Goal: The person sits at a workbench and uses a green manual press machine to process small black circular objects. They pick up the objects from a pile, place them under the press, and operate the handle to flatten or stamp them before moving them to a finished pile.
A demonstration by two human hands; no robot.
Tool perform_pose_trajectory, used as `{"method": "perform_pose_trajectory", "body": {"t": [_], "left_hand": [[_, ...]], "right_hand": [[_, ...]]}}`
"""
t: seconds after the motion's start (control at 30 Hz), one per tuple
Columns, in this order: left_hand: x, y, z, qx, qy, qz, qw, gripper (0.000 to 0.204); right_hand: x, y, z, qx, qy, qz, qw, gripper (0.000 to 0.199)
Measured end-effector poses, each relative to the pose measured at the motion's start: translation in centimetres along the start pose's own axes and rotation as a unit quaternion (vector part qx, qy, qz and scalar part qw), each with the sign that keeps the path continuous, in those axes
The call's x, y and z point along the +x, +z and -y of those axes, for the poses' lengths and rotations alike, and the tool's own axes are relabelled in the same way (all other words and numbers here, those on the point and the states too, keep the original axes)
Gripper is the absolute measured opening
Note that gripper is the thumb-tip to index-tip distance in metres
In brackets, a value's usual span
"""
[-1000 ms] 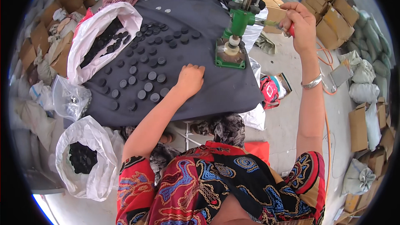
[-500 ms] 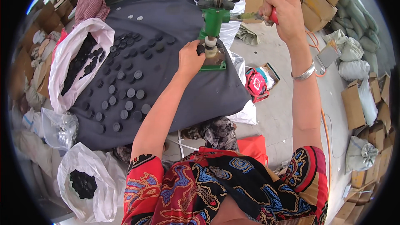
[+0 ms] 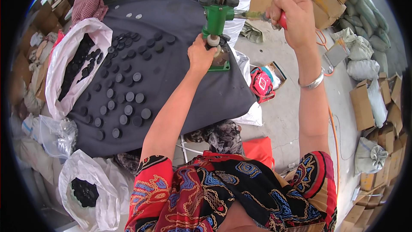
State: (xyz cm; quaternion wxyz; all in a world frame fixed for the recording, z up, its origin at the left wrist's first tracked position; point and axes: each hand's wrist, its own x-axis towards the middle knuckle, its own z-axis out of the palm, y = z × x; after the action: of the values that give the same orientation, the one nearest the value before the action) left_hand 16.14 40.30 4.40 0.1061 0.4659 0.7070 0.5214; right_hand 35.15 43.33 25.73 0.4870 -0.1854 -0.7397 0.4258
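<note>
Well, the right hand (image 3: 292, 15) is curled round the red knob (image 3: 283, 20), a good hold for the likely heavy, stiff green press (image 3: 214, 19) on the dark cloth (image 3: 214, 99), but I can't tell if the bent left hand (image 3: 200, 56) holds anything.

Patterned red-black shirt (image 3: 206, 193), silver bangle (image 3: 312, 82)

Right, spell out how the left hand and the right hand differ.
The left hand is by the lower part of the green metal press; the right hand grips the round red knob of its lever. The left hand has no bangle at its wrist; the right hand has a silver-coloured metal bangle. Both are gloveless.
</note>
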Motion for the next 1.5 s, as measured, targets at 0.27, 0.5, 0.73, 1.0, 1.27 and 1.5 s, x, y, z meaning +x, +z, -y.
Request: {"method": "perform_pose_trajectory", "body": {"t": [0.27,0.5,0.73,1.0,1.27,1.5], "left_hand": [[-0.4,-2.4,0.6,0.029,0.062,-0.029,0.997,0.064],[-4.2,-16.8,-0.3,0.135,0.093,0.03,0.986,0.039],[-13.3,-21.0,-1.0,0.356,0.16,0.239,0.889,0.034],[-13.5,-16.4,2.1,0.38,0.171,0.228,0.88,0.032],[-7.2,-10.2,5.4,0.198,0.161,0.077,0.964,0.044],[-3.3,-6.5,1.6,0.055,0.081,0.01,0.995,0.066]], "right_hand": [[-10.1,1.8,-5.1,-0.165,-0.111,-0.02,0.98,0.015],[-11.6,1.8,-7.2,-0.123,-0.099,-0.013,0.987,0.014],[-6.0,1.0,-3.2,-0.018,-0.058,0.001,0.998,0.015],[-3.1,0.4,-2.0,0.021,-0.041,0.021,0.999,0.018],[-0.8,0.2,-0.4,0.01,-0.006,0.013,1.0,0.021],[1.6,0.0,0.7,0.004,0.019,0.029,0.999,0.025]]}}
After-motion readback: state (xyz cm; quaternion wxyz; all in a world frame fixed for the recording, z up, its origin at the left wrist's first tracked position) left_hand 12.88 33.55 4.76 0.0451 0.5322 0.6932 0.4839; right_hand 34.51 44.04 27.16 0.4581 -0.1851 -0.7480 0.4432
